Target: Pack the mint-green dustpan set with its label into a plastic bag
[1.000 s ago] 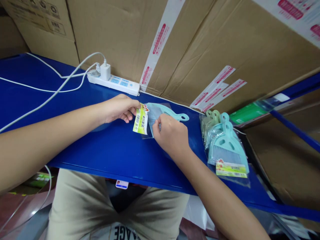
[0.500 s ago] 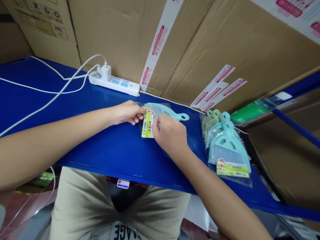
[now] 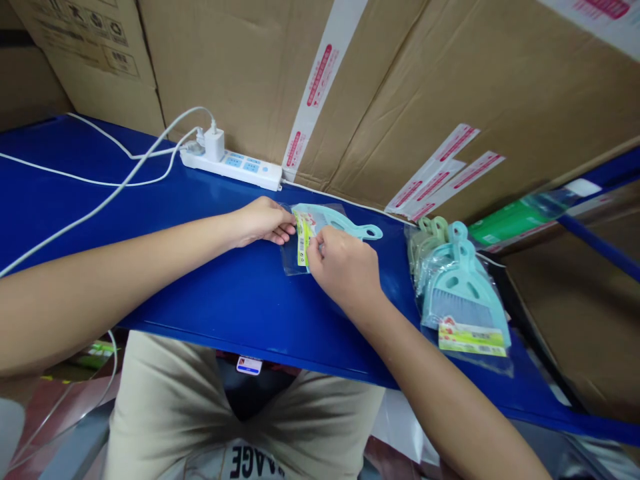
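Observation:
A light-blue dustpan (image 3: 345, 220) lies in a clear plastic bag (image 3: 291, 260) on the blue table, its looped handle pointing right. At the bag's left end sits a yellow-green label card (image 3: 303, 239). My left hand (image 3: 269, 221) pinches the bag's left edge beside the card, thumb and fingers together. Over the near side of the bag my right hand (image 3: 347, 261) is closed, with its fingertips against the bag next to the card; its grip is partly hidden. Whether a brush lies with this dustpan is hard to make out.
Several bagged dustpan and brush sets (image 3: 463, 293) are piled at the right, light blue over green. Behind them lies a green-labelled bottle (image 3: 520, 217). A white power strip (image 3: 240, 170) with cables stands along the large cardboard boxes (image 3: 240, 73) at the back.
The label card now sits further right, away from the bag's left edge, with more clear plastic showing around it. Both hands stay at the bag. The view has shifted slightly.

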Motion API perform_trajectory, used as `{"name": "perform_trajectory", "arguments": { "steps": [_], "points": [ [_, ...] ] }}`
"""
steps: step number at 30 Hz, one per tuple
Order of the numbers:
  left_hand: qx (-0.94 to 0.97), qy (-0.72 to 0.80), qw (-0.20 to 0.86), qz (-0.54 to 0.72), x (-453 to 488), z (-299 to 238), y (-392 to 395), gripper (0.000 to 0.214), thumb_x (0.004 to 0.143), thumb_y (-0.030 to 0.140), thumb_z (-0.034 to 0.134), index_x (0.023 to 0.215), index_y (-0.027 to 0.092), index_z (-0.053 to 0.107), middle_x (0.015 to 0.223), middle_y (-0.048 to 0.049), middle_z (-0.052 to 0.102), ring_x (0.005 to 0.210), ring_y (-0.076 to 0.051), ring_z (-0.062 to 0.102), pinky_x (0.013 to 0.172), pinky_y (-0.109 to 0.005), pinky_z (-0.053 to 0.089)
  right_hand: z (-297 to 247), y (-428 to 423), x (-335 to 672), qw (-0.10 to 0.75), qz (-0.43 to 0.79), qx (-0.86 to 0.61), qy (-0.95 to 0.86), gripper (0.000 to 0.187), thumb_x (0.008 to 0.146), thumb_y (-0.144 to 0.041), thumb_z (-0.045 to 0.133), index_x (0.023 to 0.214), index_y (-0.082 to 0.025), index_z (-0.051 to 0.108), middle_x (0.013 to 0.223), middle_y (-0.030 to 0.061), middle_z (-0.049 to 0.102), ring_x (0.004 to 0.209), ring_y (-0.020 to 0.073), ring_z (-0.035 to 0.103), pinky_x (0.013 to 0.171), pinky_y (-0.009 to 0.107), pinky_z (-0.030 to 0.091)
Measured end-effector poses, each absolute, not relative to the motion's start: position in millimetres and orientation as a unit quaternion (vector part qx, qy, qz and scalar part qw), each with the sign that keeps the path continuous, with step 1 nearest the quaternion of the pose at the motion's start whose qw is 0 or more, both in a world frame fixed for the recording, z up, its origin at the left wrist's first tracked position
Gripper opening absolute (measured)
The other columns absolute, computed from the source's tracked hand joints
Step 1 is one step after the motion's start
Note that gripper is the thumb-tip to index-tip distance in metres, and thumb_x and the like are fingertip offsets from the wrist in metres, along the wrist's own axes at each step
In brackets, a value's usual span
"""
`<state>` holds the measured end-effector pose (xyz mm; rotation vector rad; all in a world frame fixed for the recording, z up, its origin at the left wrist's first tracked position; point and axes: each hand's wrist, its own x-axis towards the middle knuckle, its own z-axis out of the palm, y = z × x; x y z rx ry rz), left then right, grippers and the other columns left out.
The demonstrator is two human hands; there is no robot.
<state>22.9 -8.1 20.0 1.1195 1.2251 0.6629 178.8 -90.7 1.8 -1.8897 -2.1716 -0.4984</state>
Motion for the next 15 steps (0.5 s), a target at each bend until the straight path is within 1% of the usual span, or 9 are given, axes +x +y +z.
{"name": "perform_trajectory", "arguments": {
  "steps": [2,4,7,10,15],
  "points": [
    [0.516,0.539,0.613,0.261,22.0,20.4,-9.8,0.025,0.094,0.011,0.067,0.069,0.013,0.067,0.057,-0.0035,0.066,0.048,-0.011,0.06,0.053,-0.022,0.055,0.0,-90.0,181.6,0.127,-0.18,-0.637,-0.739,0.028,0.1,-0.027,0.049,0.096,-0.016,0.076,0.077,0.0109,0.075,0.066,0.0222,0.066,0.055,0.03,0.03],
    [0.555,0.538,0.596,0.218,21.4,21.1,-13.1,0.026,0.095,0.014,0.067,0.069,0.014,0.067,0.058,-0.0039,0.067,0.047,-0.011,0.059,0.05,-0.023,0.054,-1.1,-89.3,183.6,0.143,-0.185,-0.629,-0.741,0.029,0.099,-0.027,0.049,0.097,-0.016,0.076,0.077,0.0114,0.076,0.066,0.0223,0.066,0.055,0.03,0.031],
    [0.621,0.536,0.549,0.159,21.2,22.3,-19.1,0.036,0.097,0.015,0.066,0.061,0.014,0.064,0.054,-0.0034,0.065,0.043,-0.011,0.058,0.046,-0.023,0.051,-1.4,-88.7,184.8,0.147,-0.178,-0.628,-0.743,0.03,0.098,-0.027,0.048,0.096,-0.015,0.077,0.077,0.0121,0.076,0.067,0.023,0.066,0.056,0.03,0.032],
    [0.657,0.531,0.52,0.126,21.7,23.9,-23.0,0.041,0.098,0.016,0.066,0.056,0.015,0.063,0.052,-0.0025,0.064,0.041,-0.011,0.057,0.044,-0.023,0.049,-0.6,-88.7,184.6,0.147,-0.168,-0.632,-0.742,0.03,0.098,-0.027,0.049,0.092,-0.016,0.076,0.077,0.0123,0.076,0.066,0.0229,0.065,0.056,0.03,0.031],
    [0.672,0.524,0.511,0.111,23.7,25.0,-23.8,0.042,0.097,0.012,0.066,0.055,0.016,0.062,0.048,0.0018,0.06,0.035,-0.006,0.046,0.039,-0.022,0.036,1.9,-88.4,184.2,0.151,-0.143,-0.64,-0.74,0.028,0.096,-0.028,0.051,0.092,-0.015,0.076,0.075,0.0124,0.075,0.064,0.0227,0.063,0.057,0.031,0.029]
  ]
}}
